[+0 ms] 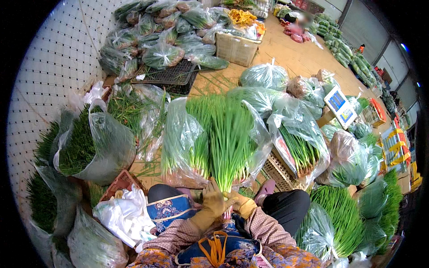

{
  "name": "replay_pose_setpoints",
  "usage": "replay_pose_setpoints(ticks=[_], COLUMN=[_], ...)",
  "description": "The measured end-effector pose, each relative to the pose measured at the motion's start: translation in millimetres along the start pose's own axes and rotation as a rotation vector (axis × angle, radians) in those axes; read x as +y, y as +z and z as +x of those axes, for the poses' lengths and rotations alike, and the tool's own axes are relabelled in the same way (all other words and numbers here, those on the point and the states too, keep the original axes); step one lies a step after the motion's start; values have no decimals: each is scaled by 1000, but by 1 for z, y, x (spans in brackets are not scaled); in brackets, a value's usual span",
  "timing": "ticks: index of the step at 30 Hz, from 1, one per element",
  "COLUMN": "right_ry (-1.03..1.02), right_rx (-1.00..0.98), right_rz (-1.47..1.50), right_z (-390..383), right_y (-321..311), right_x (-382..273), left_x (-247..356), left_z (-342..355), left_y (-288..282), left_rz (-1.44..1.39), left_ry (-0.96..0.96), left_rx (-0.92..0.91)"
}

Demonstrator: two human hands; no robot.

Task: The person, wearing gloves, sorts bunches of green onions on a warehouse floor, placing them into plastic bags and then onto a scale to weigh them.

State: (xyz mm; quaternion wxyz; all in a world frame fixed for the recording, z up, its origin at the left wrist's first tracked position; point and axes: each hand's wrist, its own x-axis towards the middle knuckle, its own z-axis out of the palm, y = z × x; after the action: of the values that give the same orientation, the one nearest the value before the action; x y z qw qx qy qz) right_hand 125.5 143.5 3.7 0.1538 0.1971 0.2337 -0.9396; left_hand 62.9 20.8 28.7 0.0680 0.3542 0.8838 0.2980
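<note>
A long bunch of scallions point(228, 138) stretches away from my lap, its green leaves lying over an open clear plastic bag point(178, 138) of more scallions. Both my hands wear tan gloves and clasp this bunch near its root end. My left hand point(208, 203) presses against the left side of the pale stems, fingers pointing forward. From the right, my right hand point(243, 204) closes round the same stems. Pinkish roots show just below the hands, between my forearms. The leaf tips look slightly blurred.
White plastic bags point(125, 214) lie in a red crate at my left. Bagged greens point(109, 143) stand beyond it. On the right are a bag of scallions point(297, 147) on a beige crate, and a scale display point(340, 107). Full bags point(165, 56) are piled at the back left.
</note>
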Motion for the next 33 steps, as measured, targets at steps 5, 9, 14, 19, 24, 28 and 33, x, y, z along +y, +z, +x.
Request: replay_pose_setpoints(ticks=[5, 9, 14, 19, 24, 28, 33], right_ry=[-32, -43, -60, 71, -153, -161, -58], right_rx=[-83, -81, 13, -370, -164, -331, -442], right_rz=[111, 162, 238, 109, 128, 99, 118], right_z=[-7, -12, -30, -32, -43, -46, -49], right_y=[24, 34, 38, 47, 83, 85, 61], right_x=[-8, -10, -9, -19, -22, -26, -27], left_x=[30, 40, 46, 20, 29, 29, 69], left_z=[4, 3, 7, 5, 12, 55, 116], left_y=[-28, -35, -58, -66, -107, -122, -153], left_rz=[118, -9, -316, -550, -938, -735, -753], left_ry=[41, 20, 20, 138, -174, -66, -223], left_rx=[34, 32, 65, 235, 208, 250, -13])
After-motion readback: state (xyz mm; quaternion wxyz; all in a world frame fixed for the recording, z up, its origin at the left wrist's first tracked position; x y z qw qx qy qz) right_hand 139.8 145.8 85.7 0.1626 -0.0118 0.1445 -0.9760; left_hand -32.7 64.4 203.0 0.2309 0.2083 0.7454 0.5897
